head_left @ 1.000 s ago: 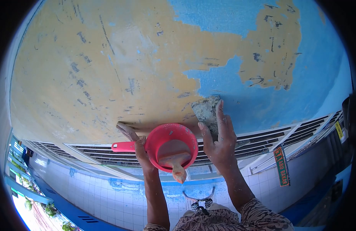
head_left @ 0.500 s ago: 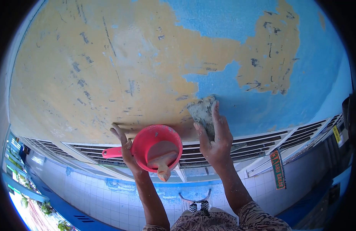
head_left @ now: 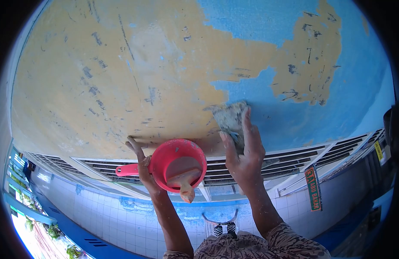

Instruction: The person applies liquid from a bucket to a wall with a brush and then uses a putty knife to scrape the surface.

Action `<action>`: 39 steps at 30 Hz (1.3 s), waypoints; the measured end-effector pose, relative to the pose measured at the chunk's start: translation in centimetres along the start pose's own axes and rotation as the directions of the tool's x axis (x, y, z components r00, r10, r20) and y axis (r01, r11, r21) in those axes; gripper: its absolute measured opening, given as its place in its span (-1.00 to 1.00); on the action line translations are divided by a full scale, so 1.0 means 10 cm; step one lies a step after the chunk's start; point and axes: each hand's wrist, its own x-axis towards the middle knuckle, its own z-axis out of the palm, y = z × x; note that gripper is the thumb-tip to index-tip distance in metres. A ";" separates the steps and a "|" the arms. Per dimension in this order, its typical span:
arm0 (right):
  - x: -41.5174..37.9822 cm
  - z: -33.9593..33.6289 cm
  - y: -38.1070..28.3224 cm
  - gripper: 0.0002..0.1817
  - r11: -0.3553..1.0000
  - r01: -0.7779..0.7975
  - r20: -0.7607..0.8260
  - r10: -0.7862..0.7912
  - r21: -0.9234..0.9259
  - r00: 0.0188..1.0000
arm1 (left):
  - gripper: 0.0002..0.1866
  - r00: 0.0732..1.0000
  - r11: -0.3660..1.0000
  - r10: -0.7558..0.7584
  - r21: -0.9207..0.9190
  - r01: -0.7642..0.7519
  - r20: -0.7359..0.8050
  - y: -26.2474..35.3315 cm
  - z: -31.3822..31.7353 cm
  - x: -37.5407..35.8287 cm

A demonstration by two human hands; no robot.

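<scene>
Against the peeling wall point(head_left: 173, 86), tan at the left and blue at the right, my right hand point(head_left: 247, 155) grips a putty-smeared scraper point(head_left: 229, 118). The scraper's wide edge lies on the wall where tan meets blue. My left hand point(head_left: 143, 166) is around a pink dipper point(head_left: 180, 149) below the tan area, between its handle and cup, with some fingers stretched toward the wall. Inside the dipper rests a second putty tool point(head_left: 186, 185), its handle sticking out over the rim.
Louvred vents point(head_left: 294, 159) run under the wall. A green hanging sign point(head_left: 312, 189) is at the right. White floor tiles point(head_left: 100, 216) lie far below, with a metal-framed stand point(head_left: 220, 220) under my feet. Plants point(head_left: 55, 232) show at the lower left.
My right hand and the scraper have shifted slightly up and right along the wall. The dipper has moved only a little to the right in view.
</scene>
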 end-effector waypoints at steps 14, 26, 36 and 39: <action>0.31 -0.01 -0.16 -0.24 0.998 0.026 -0.050 -0.023 0.049 0.998 | -0.19 1.000 0.993 0.011 -0.115 -0.011 -0.004 -0.10 -0.15 0.11; -0.01 -0.04 0.05 -0.22 0.999 -0.030 -0.021 0.031 0.039 0.999 | -0.21 0.995 0.997 -0.057 -0.053 0.062 0.086 -0.06 -0.26 0.07; -0.02 -0.04 0.04 -0.25 0.998 0.006 -0.011 -0.005 0.061 1.000 | -0.20 1.000 0.996 -0.021 -0.087 0.022 0.014 -0.03 -0.18 0.05; 0.01 -0.04 0.00 -0.26 0.998 0.008 -0.033 -0.006 0.061 0.999 | -0.20 1.000 0.994 -0.018 -0.108 0.019 0.017 -0.03 -0.19 0.05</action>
